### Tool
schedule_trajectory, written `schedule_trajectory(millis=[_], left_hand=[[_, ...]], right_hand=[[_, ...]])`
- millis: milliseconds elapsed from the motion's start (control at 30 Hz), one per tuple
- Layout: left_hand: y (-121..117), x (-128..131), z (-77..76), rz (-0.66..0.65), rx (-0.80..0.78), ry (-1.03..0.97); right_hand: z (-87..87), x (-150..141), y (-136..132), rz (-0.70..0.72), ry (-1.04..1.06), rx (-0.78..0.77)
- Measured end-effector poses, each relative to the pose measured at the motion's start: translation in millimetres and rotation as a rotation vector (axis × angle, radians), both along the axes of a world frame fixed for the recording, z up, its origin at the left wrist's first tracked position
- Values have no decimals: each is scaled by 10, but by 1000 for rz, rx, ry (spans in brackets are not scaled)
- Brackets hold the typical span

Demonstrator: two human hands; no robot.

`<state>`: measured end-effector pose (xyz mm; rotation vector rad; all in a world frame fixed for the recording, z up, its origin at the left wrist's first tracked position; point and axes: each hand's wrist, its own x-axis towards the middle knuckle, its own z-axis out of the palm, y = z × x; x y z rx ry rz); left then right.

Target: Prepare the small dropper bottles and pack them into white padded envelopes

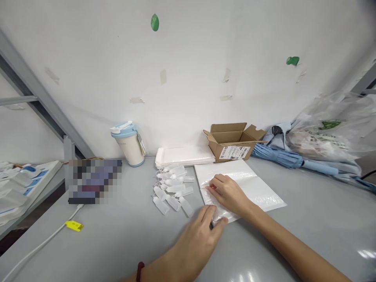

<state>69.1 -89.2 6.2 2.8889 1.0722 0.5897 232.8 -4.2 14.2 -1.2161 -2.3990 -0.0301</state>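
A white padded envelope (pixel 258 188) lies flat on the grey table, its flap end toward the left. My right hand (pixel 230 194) rests over it with fingers curled and pinched at the flap's edge. My left hand (pixel 198 235) grips the near left corner between thumb and fingers. What the fingertips hold underneath is partly hidden. Just left of the envelope lies a loose heap of small translucent plastic squeeze bottles (pixel 173 188), some with thin nozzle tips. Behind them sits a stack of white padded envelopes (pixel 185 155).
An open cardboard box (pixel 235 145) stands at the back by the wall. To its right lie a folded blue umbrella (pixel 282 156) and a clear plastic bag (pixel 329 129). A cream cup with blue lid (pixel 131 147) and a blurred-out device (pixel 95 182) with a white cable (pixel 49 239) are left.
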Motion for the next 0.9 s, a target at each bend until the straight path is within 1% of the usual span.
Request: schedule_trajectory(millis=[133, 300, 467, 633, 733, 900], left_hand=[[0, -8, 23, -6, -15, -3], [2, -3, 8, -13, -15, -28], [7, -19, 13, -51, -99, -35], [6, -26, 34, -49, -150, -18], [1, -25, 45, -61, -158, -1], [-3, -35, 99, -44, -145, 30]], right_hand=[[27, 8, 2, -40, 45, -121], [59, 6, -6, -52, 63, -171], [74, 12, -10, -71, 35, -170], [92, 44, 10, -78, 43, -171], [91, 72, 21, -83, 80, -145], [48, 100, 31, -84, 104, -125]])
